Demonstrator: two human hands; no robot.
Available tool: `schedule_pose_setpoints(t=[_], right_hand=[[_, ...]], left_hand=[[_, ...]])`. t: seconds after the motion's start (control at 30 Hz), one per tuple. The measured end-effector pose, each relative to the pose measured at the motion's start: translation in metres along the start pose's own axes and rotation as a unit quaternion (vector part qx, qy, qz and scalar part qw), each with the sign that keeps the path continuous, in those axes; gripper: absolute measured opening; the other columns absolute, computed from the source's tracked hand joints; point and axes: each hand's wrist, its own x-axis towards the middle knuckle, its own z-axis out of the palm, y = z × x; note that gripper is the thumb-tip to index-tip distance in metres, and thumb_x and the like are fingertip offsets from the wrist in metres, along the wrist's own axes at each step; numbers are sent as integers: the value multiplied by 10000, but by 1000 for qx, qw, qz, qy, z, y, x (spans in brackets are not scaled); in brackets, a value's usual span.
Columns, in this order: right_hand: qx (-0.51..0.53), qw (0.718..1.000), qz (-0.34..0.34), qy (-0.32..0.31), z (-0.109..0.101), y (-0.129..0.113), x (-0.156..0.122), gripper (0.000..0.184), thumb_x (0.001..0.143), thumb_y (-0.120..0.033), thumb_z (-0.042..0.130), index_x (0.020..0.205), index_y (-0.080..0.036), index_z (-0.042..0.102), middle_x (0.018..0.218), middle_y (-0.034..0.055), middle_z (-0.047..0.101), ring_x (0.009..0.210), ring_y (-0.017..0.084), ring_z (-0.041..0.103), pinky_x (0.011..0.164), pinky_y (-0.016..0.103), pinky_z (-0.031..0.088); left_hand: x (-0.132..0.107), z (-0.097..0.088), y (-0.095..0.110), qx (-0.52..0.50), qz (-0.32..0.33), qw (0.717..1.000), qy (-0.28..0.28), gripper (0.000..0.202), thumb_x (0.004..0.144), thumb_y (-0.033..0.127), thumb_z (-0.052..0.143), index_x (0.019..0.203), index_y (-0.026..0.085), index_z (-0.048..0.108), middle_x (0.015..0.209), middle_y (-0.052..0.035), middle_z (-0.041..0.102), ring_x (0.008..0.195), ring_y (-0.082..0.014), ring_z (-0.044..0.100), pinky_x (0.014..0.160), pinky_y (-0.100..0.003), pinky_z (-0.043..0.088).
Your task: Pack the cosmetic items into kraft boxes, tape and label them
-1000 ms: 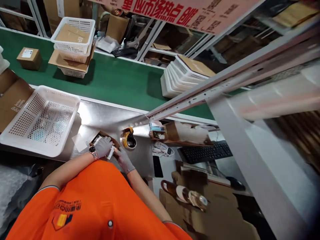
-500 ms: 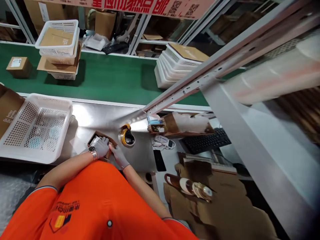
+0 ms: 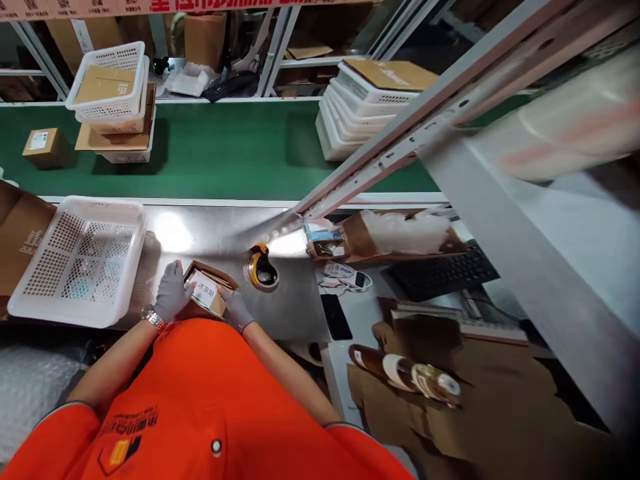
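Left of centre in the lower frame, a small cardboard box [image 3: 218, 306] lies on the worktop [image 3: 297, 310] between the left grip [image 3: 171, 295], fingers spread, and the right grip [image 3: 237, 310], touching its right edge; whether that one pinches, I cannot tell.

The left hand [image 3: 171, 293] is at one side of an open box [image 3: 218, 307] on the counter [image 3: 295, 313]. The right hand [image 3: 237, 310] touches the other side. Tape [image 3: 253, 270] lies nearby.

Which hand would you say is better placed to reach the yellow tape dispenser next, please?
Probably the right hand: it is at the right side of the small open box, nearer the yellow tape dispenser, while the left hand is across the box.
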Motion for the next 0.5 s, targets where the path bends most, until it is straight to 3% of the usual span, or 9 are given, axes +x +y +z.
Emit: schedule_pose_setpoints(t=[0.13, 0.23, 0.37, 0.5], right_hand=[[9, 1000, 18, -7, 0, -3, 2, 613, 698, -533, 1009, 1151, -203, 760, 1080, 124, 902, 993, 340, 864, 898, 468, 724], [-12, 999, 33, -5, 1, -7, 0, 603, 707, -538, 1003, 1142, -196, 762, 1092, 138, 897, 1009, 348, 861, 905, 477, 720], [-57, 997, 36, -37, -3, -15, -9, 574, 758, -625, 965, 1096, -199, 782, 1061, 155, 890, 1057, 390, 851, 932, 528, 710], [-93, 988, 1, -124, -13, -42, -14, 694, 704, -640, 1008, 1222, -210, 838, 1199, 141, 891, 1160, 396, 825, 1049, 546, 676]], left_hand=[[-16, -6, 1, 34, 89, 985, -143, 757, 956, 687, 821, 1531, 204, 724, 1711, -226, 554, 1555, -463, 508, 1224, -575, 547], [-14, -11, 10, 74, 108, 976, -177, 754, 888, 782, 851, 1359, 195, 812, 1696, -253, 534, 1501, -494, 514, 1133, -587, 596], [0, -3, 20, 89, 45, 982, -160, 635, 967, 712, 820, 1332, 198, 754, 1629, -228, 555, 1364, -392, 634, 1020, -450, 626], [13, 26, 21, 51, -61, 992, -101, 743, 921, 737, 870, 1365, 173, 678, 1640, -237, 520, 1227, -335, 730, 980, -385, 616]])
